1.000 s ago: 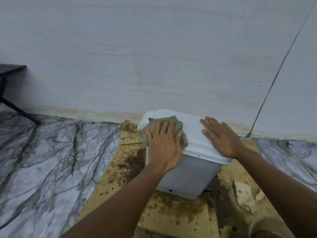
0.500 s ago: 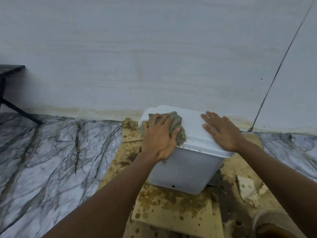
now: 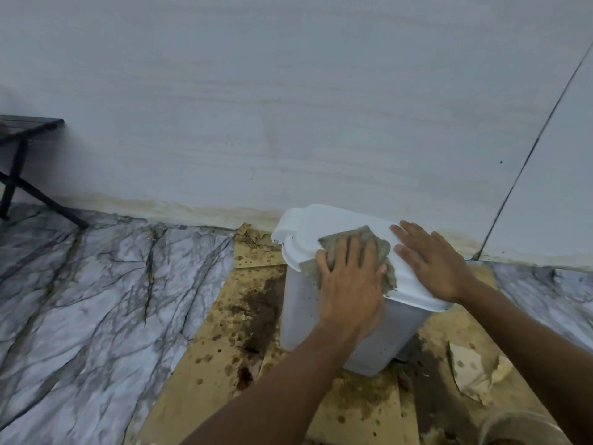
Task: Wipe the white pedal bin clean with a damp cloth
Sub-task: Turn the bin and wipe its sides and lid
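- The white pedal bin [image 3: 301,313] stands on stained cardboard [image 3: 205,364], close to the foot of the pale wall [image 3: 288,123], with its lid [image 3: 324,223] down.
- My left hand [image 3: 351,284] lies flat on the grey-green cloth [image 3: 380,247]. Its fingers are fairly straight and press the cloth onto the near part of the lid. One edge of the cloth hangs over the rim.
- My right hand [image 3: 433,264] rests palm down on the right side of the lid, just beside the cloth. Its fingers are spread and it holds nothing.
- Brown spots cover the cardboard, and there is a dark patch left of the bin.
- The marble-patterned floor [image 3: 96,284] shows on both sides of the cardboard.
- A torn scrap of paper [image 3: 475,377] lies right of the bin.
- A black stand [image 3: 19,149] is at the far left by the wall.
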The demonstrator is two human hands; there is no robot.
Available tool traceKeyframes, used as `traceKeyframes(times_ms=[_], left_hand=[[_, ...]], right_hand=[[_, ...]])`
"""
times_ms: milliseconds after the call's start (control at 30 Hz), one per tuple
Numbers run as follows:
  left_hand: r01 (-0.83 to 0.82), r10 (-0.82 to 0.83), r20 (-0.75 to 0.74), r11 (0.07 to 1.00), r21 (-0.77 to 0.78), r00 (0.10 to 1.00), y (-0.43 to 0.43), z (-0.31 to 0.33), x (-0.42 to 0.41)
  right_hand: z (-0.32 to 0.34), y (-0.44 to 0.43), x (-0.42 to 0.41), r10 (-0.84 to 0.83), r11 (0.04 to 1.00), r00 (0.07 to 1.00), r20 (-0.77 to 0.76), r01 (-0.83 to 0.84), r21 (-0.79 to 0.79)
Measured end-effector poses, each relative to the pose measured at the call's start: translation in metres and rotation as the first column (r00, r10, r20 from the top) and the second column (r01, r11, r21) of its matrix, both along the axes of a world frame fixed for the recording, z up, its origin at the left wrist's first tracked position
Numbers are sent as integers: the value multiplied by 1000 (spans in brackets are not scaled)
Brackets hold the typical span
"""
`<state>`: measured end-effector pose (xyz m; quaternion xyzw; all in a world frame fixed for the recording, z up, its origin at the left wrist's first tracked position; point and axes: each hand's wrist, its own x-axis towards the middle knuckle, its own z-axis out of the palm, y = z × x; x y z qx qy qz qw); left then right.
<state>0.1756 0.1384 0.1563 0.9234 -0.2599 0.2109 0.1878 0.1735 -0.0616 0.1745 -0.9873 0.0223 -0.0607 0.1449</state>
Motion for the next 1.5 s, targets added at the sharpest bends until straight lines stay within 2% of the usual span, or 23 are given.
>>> traceKeyframes(times_ms=[133, 233, 367, 433, 500, 600, 667, 833, 933, 1000, 1133, 1200, 1300, 1500], left_hand=[[131, -136, 52, 988, 86, 989, 8, 6, 15], [201, -202, 1, 973, 116, 979, 19, 19, 35], [194, -180, -104, 971, 142, 978, 36, 36, 64], [122, -115, -90, 989, 78, 989, 42, 36, 69], [-18, 16, -40, 999, -45, 999, 41, 25, 58], [-142, 139, -33, 947, -287, 990, 30, 7, 35], [-155, 151, -40, 917, -367, 988, 27, 2, 32], [-46, 54, 34, 977, -206, 998, 51, 2, 49], [-183, 186, 14, 976, -122, 982, 47, 7, 40], [-267, 267, -15, 954, -135, 963, 35, 7, 24], [-291, 282, -74, 942, -166, 956, 20, 0, 13], [-271, 253, -110, 940, -208, 961, 22, -1, 18], [-217, 203, -84, 945, -246, 976, 28, 0, 28], [-125, 107, -91, 967, -222, 990, 47, 8, 58]], right_hand=[[1, 1, 2, -2, 1000, 1000, 5, 2, 14], [3, 4, 3, -6, 1000, 1000, -5, 6, 7], [4, 6, 2, 1, 1000, 1000, -15, -2, -6], [4, 6, 2, 2, 1000, 1000, -6, -2, -4], [4, 5, 2, 4, 1000, 1000, -6, -4, -9], [3, 5, 1, 7, 1000, 1000, -13, -7, -5], [4, 6, 1, 4, 1000, 1000, -15, -4, -6], [4, 6, 0, -1, 1000, 1000, -24, 1, -8], [5, 4, 1, -1, 1000, 1000, -25, 1, -7], [4, 4, 2, -1, 1000, 1000, -21, 1, 1], [2, 3, 1, -5, 1000, 1000, -4, 5, 0], [3, 4, 0, -6, 1000, 1000, -11, 6, 4], [6, 6, 1, -4, 1000, 1000, -10, 4, 9], [7, 8, 4, -19, 1000, 1000, -23, 19, -17]])
